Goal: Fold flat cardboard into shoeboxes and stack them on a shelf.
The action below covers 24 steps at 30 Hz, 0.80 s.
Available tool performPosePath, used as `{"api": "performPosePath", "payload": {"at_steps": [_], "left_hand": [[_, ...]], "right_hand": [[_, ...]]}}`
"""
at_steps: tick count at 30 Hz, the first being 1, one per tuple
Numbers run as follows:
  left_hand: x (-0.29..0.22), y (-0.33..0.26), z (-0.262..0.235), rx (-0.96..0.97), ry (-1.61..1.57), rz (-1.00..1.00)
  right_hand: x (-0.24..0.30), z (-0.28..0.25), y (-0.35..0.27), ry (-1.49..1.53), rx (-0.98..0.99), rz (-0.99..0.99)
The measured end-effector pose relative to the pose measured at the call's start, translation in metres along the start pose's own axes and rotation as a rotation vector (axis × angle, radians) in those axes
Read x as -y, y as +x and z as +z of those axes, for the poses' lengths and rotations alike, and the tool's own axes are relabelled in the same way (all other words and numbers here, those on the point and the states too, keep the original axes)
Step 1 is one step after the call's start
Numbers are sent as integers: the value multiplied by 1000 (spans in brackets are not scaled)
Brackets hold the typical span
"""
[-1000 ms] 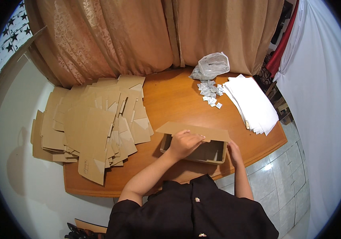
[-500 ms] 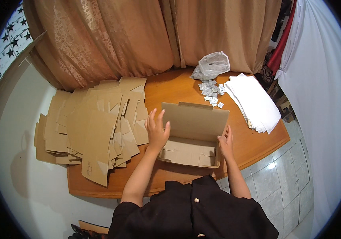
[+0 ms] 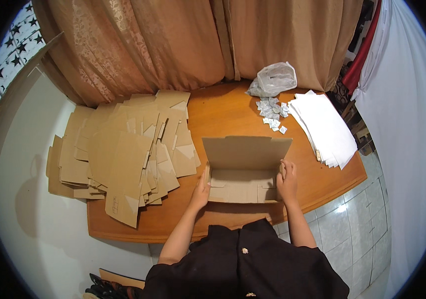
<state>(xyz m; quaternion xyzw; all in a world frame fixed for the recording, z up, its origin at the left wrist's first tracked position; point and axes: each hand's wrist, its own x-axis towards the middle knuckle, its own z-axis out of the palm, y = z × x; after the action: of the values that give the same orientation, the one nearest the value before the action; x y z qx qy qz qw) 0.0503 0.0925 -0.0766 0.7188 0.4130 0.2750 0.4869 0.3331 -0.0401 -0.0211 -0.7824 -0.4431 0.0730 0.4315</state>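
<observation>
In front of me on the table stands a brown cardboard box [image 3: 245, 193], its lid raised at the far side and its inside bare. My left hand [image 3: 201, 193] grips the box's left wall, fingers along the outside. On the opposite side, my right hand [image 3: 286, 182] holds the right wall, with fingers bent over its top edge. Left of the box lies a heap of flat, unfolded cardboard blanks [image 3: 118, 159], overlapping one another.
Small white sachets [image 3: 271, 110] lie scattered beyond the box, beside an opened clear plastic bag [image 3: 276, 79]. A fanned stack of white paper [image 3: 325, 129] rests at the right of the wooden table [image 3: 213, 112]. Brown curtains [image 3: 173, 45] hang behind.
My left hand has come down from beside the lid to the box's left wall. My right hand has a fuller hold on the right wall. The box now sits squarer to me.
</observation>
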Motion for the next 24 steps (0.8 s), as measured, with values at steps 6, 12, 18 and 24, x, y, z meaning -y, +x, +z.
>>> {"api": "performPosePath", "payload": {"at_steps": [6,12,18,24], "left_hand": [[-27,-4,-1,-89,275,186],[-30,-11,-10,-29,206,176],[-27,-2,-9,57,259,195],[-34,10,1,98,260,234]], "right_hand": [[-34,27,10,-124,75,-59],[1,14,12,-107,135,92],[-17,20,26,-166,234,49],[-18,12,50,-239,390,189]]}}
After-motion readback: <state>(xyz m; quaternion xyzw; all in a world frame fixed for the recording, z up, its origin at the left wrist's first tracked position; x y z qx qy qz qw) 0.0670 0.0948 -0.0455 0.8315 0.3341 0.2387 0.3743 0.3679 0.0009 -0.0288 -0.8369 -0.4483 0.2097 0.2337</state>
